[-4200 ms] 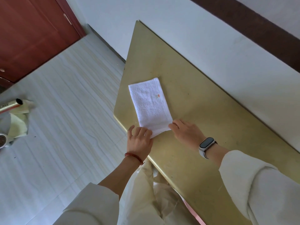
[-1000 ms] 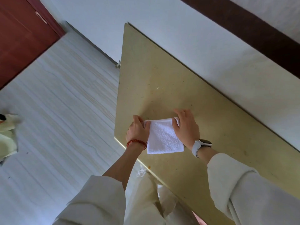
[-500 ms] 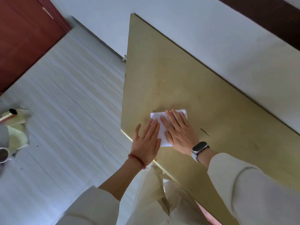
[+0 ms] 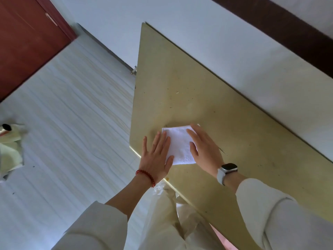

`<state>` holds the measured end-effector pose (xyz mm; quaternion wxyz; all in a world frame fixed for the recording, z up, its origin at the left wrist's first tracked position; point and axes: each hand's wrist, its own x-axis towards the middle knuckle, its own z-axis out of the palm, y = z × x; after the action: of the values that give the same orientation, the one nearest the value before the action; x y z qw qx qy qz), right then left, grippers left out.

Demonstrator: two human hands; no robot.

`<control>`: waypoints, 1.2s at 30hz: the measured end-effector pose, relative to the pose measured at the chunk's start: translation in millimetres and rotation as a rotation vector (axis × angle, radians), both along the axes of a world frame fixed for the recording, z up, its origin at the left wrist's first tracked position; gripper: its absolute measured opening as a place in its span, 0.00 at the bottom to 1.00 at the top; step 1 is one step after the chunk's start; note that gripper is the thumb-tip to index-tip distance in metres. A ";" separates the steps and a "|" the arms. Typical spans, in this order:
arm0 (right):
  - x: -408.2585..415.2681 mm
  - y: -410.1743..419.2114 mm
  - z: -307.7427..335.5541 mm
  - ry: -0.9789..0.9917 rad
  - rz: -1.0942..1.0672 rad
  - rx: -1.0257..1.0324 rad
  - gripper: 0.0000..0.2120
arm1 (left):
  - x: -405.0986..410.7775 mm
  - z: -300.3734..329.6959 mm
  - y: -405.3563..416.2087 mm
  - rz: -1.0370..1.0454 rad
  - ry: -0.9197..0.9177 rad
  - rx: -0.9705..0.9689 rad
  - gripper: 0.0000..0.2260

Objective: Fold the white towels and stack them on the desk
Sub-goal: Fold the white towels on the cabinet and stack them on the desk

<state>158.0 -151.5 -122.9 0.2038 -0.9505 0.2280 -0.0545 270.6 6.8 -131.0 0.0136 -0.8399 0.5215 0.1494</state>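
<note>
A small white towel (image 4: 180, 144), folded into a rough square, lies flat on the yellow-tan desk (image 4: 180, 83) near its front left corner. My left hand (image 4: 156, 156), with a red bead bracelet on the wrist, lies flat with straight fingers over the towel's left edge. My right hand (image 4: 205, 148), with a watch on the wrist, rests flat with straight fingers on the towel's right side. The strip of towel between the two hands shows. No other towel is in view.
The desk stands against a white wall (image 4: 234, 56) along its far edge. To the left is pale striped floor (image 4: 72, 123), with a dark red door (image 4: 27, 42) at the upper left. Pale objects (image 4: 9, 141) lie on the floor at the left edge.
The long towel was folded in half toward me into a small square. Both hands then flattened on it and have now slid apart to its two sides.
</note>
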 end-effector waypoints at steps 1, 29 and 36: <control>-3.9 0.4 4.9 -0.020 -0.132 0.010 0.17 | -0.4 2.8 -2.2 0.002 -0.010 -0.005 0.26; 31.9 35.0 78.8 -0.133 -0.366 0.435 0.05 | -30.3 42.7 7.5 0.821 0.386 -0.406 0.17; 67.0 121.4 138.1 -0.196 0.045 0.597 0.09 | -8.4 82.0 80.8 1.522 1.254 -0.789 0.13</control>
<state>225.0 -30.1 15.2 0.4961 -0.8437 0.1920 -0.0721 262.2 87.5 -49.1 -0.6283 -0.6628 -0.2162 0.3451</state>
